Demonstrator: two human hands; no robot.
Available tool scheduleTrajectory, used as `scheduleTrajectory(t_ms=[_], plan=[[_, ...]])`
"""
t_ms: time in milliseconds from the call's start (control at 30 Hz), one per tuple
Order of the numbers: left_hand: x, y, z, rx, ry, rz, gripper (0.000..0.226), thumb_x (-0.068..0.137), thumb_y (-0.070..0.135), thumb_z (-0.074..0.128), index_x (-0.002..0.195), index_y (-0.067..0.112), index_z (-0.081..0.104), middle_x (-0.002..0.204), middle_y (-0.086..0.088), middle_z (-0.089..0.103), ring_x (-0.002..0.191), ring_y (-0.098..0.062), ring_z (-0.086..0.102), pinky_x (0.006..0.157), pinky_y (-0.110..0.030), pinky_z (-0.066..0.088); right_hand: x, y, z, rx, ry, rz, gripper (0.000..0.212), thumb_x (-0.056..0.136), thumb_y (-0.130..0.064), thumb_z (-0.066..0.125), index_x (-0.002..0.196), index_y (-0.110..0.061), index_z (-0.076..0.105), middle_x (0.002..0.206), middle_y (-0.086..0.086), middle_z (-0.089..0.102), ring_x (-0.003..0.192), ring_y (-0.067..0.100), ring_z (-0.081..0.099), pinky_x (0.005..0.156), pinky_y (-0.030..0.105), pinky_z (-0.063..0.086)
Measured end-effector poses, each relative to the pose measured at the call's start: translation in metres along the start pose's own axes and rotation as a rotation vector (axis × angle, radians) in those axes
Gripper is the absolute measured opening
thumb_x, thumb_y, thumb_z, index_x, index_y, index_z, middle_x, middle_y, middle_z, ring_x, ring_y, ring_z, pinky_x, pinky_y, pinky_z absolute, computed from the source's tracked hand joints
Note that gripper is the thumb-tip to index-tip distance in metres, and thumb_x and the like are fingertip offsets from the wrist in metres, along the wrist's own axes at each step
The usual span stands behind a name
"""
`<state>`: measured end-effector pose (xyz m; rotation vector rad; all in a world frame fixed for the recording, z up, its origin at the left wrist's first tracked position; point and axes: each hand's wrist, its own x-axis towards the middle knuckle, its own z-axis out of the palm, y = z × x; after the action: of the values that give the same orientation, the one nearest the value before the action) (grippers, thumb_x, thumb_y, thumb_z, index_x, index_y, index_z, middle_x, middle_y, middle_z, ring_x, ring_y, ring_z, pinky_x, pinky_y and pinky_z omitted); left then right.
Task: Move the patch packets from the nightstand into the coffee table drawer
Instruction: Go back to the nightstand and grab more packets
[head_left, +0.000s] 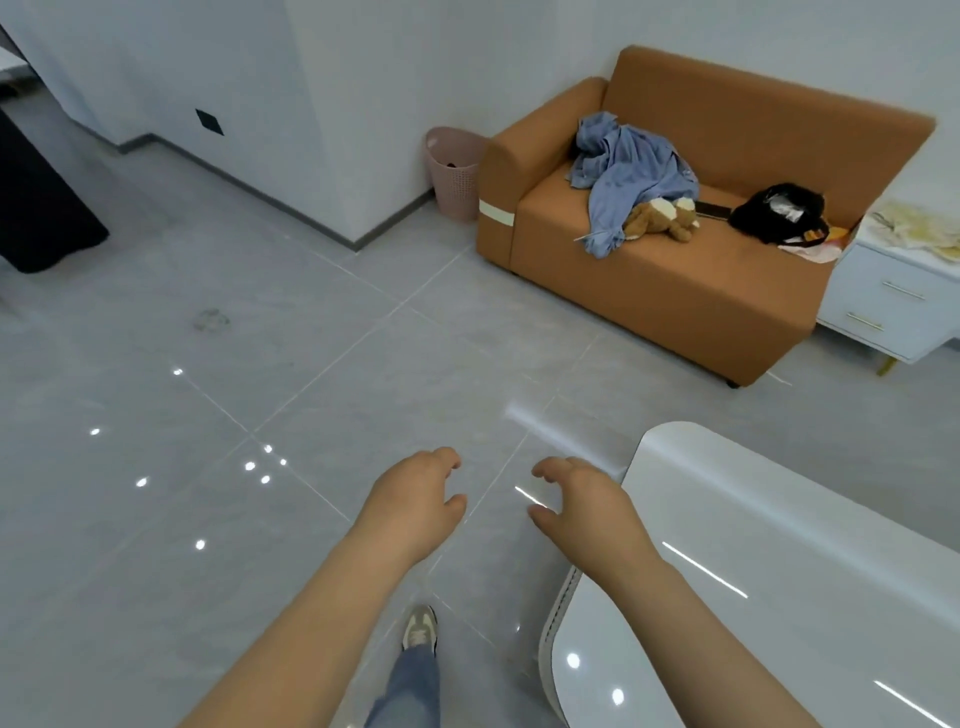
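The left hand (415, 499) and right hand (582, 504) hang over the floor (208, 395), fingers loosely curled and holding nothing, likely free for pickup. The coffee table (779, 571) worktop lies beside the right hand. The patch packets (914, 228) remain on the nightstand (893, 296), well apart, beyond the sofa (649, 291).

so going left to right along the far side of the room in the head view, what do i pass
black object → black wall plate → pink basket → orange sofa, on its seat: blue cloth → plush toy → black bag → white nightstand
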<state>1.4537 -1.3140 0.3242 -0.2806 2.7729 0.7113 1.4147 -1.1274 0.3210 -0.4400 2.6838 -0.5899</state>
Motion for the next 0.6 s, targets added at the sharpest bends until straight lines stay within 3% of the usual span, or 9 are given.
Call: scheduleTrajectory(t_ms=[267,600], plan=[[0.088,-0.026,-0.063,0.060,-0.032,0.139,0.043,0.092,0.030,0.053,0.134,0.021,0.045,0.132,0.002,0.053,0.118,-0.015,0.052,0.093,-0.021,0.039,0.065,-0.041,-0.020,0.091,0.101,0.145,0.044,0.090,-0.030,0.060,0.133,-0.025,0.050,0.129,-0.003,0.055,0.116,0.013,0.052,0.093,0.024,0.042],[0.184,0.007,-0.077,0.087,-0.109,0.267,0.044,0.092,0.030,0.053,0.134,0.021,0.045,0.133,0.003,0.053,0.119,-0.014,0.051,0.092,-0.020,0.037,0.130,-0.011,-0.055,0.161,0.191,0.299,0.045,0.089,-0.031,0.061,0.132,-0.025,0.050,0.130,-0.005,0.055,0.119,0.011,0.050,0.093,0.022,0.040]])
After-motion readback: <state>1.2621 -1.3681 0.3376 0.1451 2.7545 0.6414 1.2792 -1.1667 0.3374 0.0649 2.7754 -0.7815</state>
